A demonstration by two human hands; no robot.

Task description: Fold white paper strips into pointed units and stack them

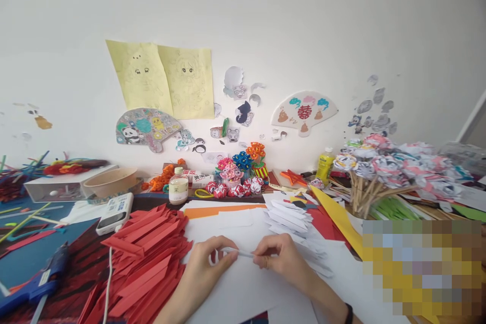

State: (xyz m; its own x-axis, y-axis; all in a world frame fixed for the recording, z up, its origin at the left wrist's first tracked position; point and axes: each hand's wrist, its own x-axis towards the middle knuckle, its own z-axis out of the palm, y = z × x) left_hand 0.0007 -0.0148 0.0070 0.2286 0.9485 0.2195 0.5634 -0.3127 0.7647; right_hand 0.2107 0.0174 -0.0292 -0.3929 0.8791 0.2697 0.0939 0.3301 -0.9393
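Note:
Between my two hands, just above white sheets (228, 288) on the table, is a narrow folded strip of white paper (245, 252). The thumb and fingers of my left hand (210, 263) pinch its left end. At its right end, my right hand (279, 258) grips it the same way, fingertips pressed together. A pile of folded red paper strips (152, 258) lies close to my left hand. Behind and beside my right hand rests a heap of folded white paper pieces (290, 217).
A blue glue gun (45, 278) and a white power bank (114, 213) with a cable lie on the left. A bottle (178, 187) and paper flowers (230, 169) stand along the wall. Paper roses on sticks (362, 182) and a yellow sheet (336, 217) are on the right.

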